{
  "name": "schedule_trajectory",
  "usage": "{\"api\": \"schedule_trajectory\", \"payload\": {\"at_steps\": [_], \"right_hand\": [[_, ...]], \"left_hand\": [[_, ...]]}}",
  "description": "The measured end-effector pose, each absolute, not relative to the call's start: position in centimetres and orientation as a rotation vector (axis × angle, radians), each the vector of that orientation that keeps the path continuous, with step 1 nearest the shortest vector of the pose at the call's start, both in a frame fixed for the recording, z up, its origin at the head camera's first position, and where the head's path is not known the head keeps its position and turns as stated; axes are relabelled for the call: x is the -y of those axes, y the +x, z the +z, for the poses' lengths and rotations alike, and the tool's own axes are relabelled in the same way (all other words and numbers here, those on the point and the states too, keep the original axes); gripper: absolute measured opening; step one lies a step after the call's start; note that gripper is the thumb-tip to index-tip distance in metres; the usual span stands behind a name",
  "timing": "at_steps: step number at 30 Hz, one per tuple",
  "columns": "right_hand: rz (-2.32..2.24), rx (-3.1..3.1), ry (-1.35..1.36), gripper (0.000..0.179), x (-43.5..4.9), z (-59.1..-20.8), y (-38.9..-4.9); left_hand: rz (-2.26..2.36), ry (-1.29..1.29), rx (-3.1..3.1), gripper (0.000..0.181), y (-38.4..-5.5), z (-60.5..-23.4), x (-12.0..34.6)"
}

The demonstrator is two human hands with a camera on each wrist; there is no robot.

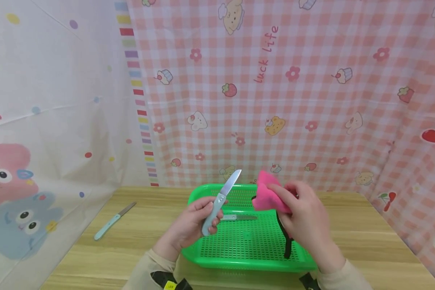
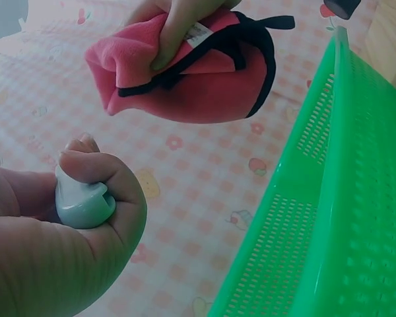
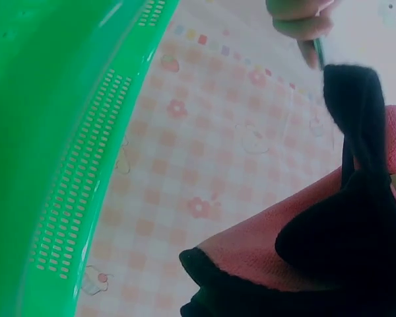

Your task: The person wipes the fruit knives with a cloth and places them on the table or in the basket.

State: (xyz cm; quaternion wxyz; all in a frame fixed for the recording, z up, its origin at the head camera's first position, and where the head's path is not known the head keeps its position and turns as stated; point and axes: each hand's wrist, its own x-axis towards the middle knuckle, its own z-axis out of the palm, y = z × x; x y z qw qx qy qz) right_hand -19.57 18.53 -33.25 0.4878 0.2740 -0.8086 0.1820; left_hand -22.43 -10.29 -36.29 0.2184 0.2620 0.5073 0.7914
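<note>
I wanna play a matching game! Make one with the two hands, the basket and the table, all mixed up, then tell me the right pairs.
Things:
1. left hand
2. right hand
3. basket
4. table

Matches:
A. green, with one knife inside
B. holds a pink cloth
C. wood-patterned
D. grips another knife

Right pairs: 1-D, 2-B, 3-A, 4-C

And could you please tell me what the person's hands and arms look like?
The left hand and right hand are bare, with cream sleeves above. Black gear shows by each sleeve; the left piece bears a yellow label, its print too small to read.
</note>
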Motion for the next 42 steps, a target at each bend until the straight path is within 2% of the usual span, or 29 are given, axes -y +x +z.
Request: {"api": "schedule_trajectory", "payload": {"at_steps": [10,18,32,42], "right_hand": [[0.455,1.916,0.838,0.048,-16.5,-33.3,-19.0],[0.456,1.955,0.913,0.049,-14.8,-33.3,-18.7],[0.467,1.98,0.893,0.047,-13.9,-33.1,-19.6],[0.446,1.988,0.815,0.049,-15.0,-32.6,-20.1]], "left_hand": [[2.15,0.773,-1.422,0.034,-22.7,-36.2,9.6],[2.126,0.749,-1.431,0.027,-22.4,-36.2,8.8],[2.095,0.76,-1.462,0.03,-22.0,-36.1,8.5],[2.066,0.741,-1.482,0.028,-21.8,-36.0,8.5]]}}
